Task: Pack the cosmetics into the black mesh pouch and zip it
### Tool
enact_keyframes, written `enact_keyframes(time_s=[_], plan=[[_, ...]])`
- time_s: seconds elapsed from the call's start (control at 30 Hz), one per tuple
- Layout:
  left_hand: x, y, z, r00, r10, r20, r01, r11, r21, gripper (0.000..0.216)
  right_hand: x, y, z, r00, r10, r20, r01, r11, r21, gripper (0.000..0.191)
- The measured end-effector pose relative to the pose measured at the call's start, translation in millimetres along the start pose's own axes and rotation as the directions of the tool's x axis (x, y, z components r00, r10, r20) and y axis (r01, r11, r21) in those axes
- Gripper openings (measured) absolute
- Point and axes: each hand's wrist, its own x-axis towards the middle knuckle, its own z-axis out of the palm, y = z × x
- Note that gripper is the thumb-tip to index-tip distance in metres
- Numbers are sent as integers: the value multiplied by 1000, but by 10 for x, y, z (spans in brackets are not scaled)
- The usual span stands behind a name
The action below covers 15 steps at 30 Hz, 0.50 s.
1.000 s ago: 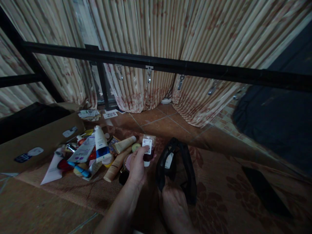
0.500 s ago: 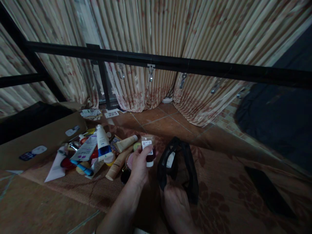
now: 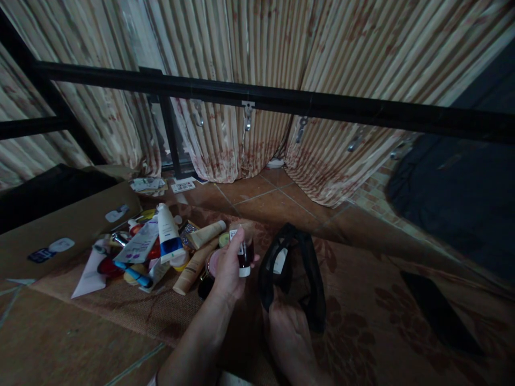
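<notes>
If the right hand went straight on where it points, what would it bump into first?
Probably more of the black bag, whose near edge the right hand grips; a pale patch shows ahead, but depth is unclear.

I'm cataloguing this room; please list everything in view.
Bottle: 1, dark with white end, near centre
Bag: 1, black, right of bottle
Container heap: several, mixed colours, left of centre
White tube: 1, white and blue, atop heap
Beige tubes: 2, beige, right of white tube
Pale tube: 1, pinkish, heap's left end
Box: 1, brown, left
Dark bundle: 1, black, at box
Papers: several, white, beyond heap
Slab: 1, black, lower right
Cloth: 1, reddish, under heap
Curtains: uncounted, striped beige, background
Frame: 1, black, across view
Fittings: about 5, silvery, below frame
Cover: 1, blue-grey, far right
Floor: 1, brown tile, around cloth
White object: 1, white, by curtain hem
Left hand: 1, bare, holding bottle
Right hand: 1, bare, on bag
</notes>
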Motion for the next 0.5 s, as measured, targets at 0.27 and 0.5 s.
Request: enact_keyframes(time_s=[0.27,0.5], plan=[[-9,27,17,998,-51,26,52,997,-52,38,-5,6,11,1000,-3,-3,3,1000,-1,31],[-14,71,8,987,-111,115,124,986,-113,34,2,-3,-28,999,-27,-20,27,999,-18,34]])
